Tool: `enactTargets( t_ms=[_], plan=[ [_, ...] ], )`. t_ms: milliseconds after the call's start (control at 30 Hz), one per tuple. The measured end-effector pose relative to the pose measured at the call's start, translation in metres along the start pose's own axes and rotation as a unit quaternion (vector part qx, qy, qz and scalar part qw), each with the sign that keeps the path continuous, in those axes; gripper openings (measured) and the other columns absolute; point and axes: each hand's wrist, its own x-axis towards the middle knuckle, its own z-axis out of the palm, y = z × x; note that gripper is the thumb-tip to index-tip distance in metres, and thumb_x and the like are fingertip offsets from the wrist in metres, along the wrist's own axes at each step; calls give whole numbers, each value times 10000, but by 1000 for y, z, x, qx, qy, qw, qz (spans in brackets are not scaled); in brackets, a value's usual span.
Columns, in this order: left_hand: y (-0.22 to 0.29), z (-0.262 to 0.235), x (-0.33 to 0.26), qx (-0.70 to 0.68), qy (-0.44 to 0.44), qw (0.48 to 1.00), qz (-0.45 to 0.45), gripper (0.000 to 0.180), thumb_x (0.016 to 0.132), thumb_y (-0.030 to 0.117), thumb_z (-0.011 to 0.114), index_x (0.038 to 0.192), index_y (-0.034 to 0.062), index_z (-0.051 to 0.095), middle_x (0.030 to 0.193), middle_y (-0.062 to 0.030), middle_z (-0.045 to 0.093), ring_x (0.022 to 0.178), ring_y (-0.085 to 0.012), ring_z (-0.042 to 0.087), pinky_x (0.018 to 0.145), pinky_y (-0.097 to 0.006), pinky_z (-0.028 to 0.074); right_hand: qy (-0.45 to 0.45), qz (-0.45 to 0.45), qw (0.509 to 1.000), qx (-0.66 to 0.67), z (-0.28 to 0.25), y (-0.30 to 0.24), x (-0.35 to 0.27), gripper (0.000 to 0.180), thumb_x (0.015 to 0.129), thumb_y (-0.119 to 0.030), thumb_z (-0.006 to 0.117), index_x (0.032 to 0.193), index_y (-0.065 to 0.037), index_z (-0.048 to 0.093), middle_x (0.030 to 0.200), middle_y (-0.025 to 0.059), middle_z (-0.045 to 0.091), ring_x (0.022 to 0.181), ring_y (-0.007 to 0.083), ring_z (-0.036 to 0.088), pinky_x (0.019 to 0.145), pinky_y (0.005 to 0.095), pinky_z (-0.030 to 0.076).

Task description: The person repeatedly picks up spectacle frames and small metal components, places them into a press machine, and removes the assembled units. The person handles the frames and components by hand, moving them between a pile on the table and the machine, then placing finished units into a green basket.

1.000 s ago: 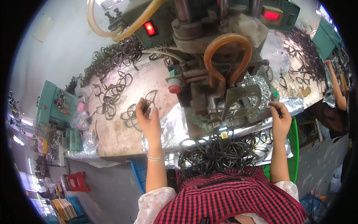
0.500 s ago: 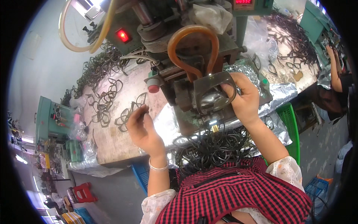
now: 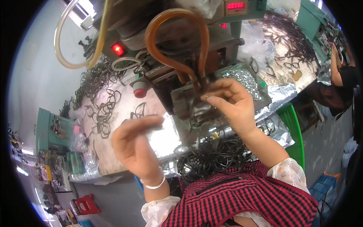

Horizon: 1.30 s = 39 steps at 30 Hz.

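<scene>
My right hand is over the machine's metal fixture, thumb and forefinger pinched on something too small to make out. Beside that hand is a tray of small shiny metal pieces. My left hand is left of the fixture, over the table edge, its fingers stretched out and blurred, with nothing visible in it. An amber hose loop runs down to the fixture. Below the machine, a heap of dark eyeglass frames lies against my checked apron.
More eyeglass frames are scattered on the left table. A red push button juts out left of the fixture. Dark frame parts pile up on the right table, and a green crate stands below it. Another person's arm shows at far right.
A dark eyeglass frame at the fixture, under my right hand, no longer shows there. My right hand has moved slightly left into a pinch; my left hand has shifted lower and left.
</scene>
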Motion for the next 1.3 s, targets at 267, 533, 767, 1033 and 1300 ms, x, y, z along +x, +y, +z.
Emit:
enactTargets(
  t_ms=[267,533,767,1033,1300],
  plan=[
    [16,-14,24,-64,-133,989,-13,115,895,-9,552,880,-88,635,719,-225,676,570,-237,659,542,-302,555,57,23,996,69,18,19,-7,326,851,-6,653,1152,42,537,1009,118,688,954,144,645,847,248,491],
    [-22,7,40,171,-27,984,44,119,945,28,564,948,-84,606,826,-185,695,739,-231,699,709,-297,564,118,58,981,145,36,13,-8,359,857,-4,641,1196,43,534,993,93,687,924,106,620,814,234,479],
    [-19,-22,24,111,33,993,33,114,966,59,518,988,-40,570,755,-147,675,651,-202,669,720,-293,562,5,-52,996,-78,9,-8,-23,427,835,77,503,1259,25,521,1157,139,637,1103,191,601,978,308,435],
    [-156,-1,-9,405,-44,913,-15,792,848,71,675,1464,-59,195,1451,-272,322,1311,-381,391,1094,-387,334,67,-81,983,-151,-39,27,3,367,844,58,527,1205,14,571,1173,104,643,1149,188,570,1034,317,383],
    [-179,15,4,413,46,909,-33,1036,694,321,808,1441,-50,193,1193,-284,481,1040,-474,519,867,-473,451,87,-56,983,-154,-73,35,3,329,890,33,515,1213,8,572,1179,111,644,1141,189,575,1010,302,407]
  ],
)
